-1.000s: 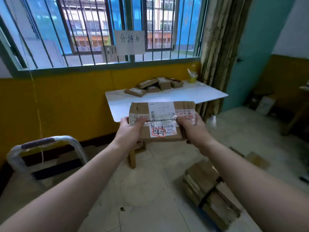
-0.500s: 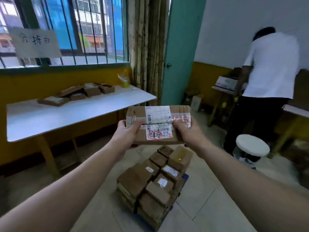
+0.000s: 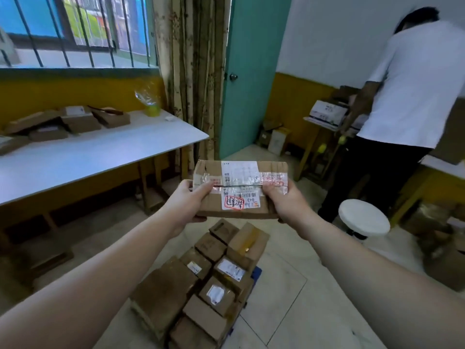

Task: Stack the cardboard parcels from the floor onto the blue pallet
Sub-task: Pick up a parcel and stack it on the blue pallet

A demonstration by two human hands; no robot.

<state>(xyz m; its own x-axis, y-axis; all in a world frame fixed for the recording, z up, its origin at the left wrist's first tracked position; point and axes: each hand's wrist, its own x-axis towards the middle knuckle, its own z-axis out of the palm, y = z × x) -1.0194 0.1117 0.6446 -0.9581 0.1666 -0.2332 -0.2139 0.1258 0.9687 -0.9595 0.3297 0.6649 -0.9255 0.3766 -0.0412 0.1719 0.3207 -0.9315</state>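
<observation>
- Nearest, low centre: stacked parcels [image 3: 196, 285] are seen packed close together in several layers. The blue pallet [image 3: 256, 273] is glimpsed only as an edge under their rt side, on the floor [image 3: 289, 298].
- Above the stack: one parcel [image 3: 239, 190] is held in the air, flat & approx. level. A white label, clear tape & a red-marked sticker are seen on its top.
- Left hand [image 3: 187, 205]: the grip is clamped on the parcel's left end, w/ thumb on top & fingers curled underneath.
- Right hand [image 3: 284, 205]: the grip is clamped on the parcel's rt end, w/ thumb laid over the tape & fingers under.
- Rt of the hands: a white round stool [image 3: 363, 217] is stood on the floor, apart from the stack.
- Left, further back: a white surface [image 3: 88, 157] is seen w/ several flat boxes [image 3: 80, 122] piled near its far edge. A yellow-green bag [image 3: 151, 107] is set by the far corner.
- Far rt: a person in a white shirt [image 3: 415, 84] is turned away at another surface, next to a white carton [image 3: 327, 113].
- Back: a teal door [image 3: 246, 84], a curtain [image 3: 196, 71] & a barred window [image 3: 75, 28] are seen.
</observation>
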